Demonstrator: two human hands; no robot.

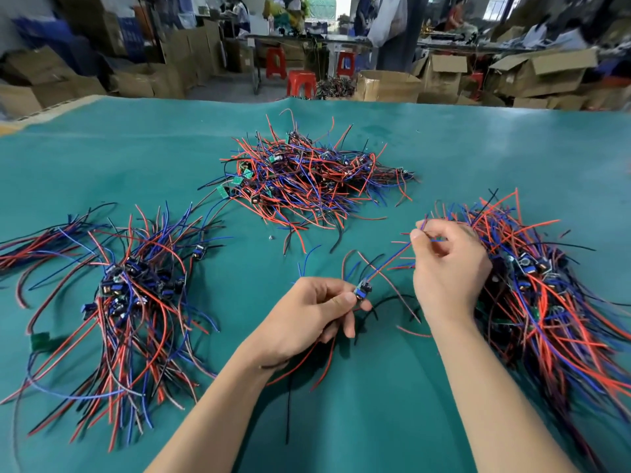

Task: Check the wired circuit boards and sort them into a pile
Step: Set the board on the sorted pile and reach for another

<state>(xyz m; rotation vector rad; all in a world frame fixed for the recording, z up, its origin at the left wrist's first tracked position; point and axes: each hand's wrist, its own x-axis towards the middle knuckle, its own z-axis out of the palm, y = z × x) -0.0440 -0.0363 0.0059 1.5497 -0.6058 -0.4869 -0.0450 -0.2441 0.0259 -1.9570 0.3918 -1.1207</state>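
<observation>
- The left hand (309, 310) pinches a small circuit board (362, 291) above the green mat (341, 421), between the piles.
- The right hand (447, 264) pinches its blue wire (392, 259) taut; too hard a tug could strain the joint.
- Trailing leads may snag the right pile (532, 285).

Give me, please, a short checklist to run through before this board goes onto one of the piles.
1. Board held firmly: ok. The left hand pinches the small circuit board between thumb and fingers.
2. Leads pulled out for checking: ok. The right hand pinches a blue wire that runs back to the board.
3. Solder joints sound: cannot tell, too small to see.
4. Held board free of the right pile: cannot tell; the right hand is at that pile's edge.
5. Destination known: cannot tell. The left pile and the far pile look alike.
6. Loose red and black wires under the hands: not ok, they could snag.
</observation>
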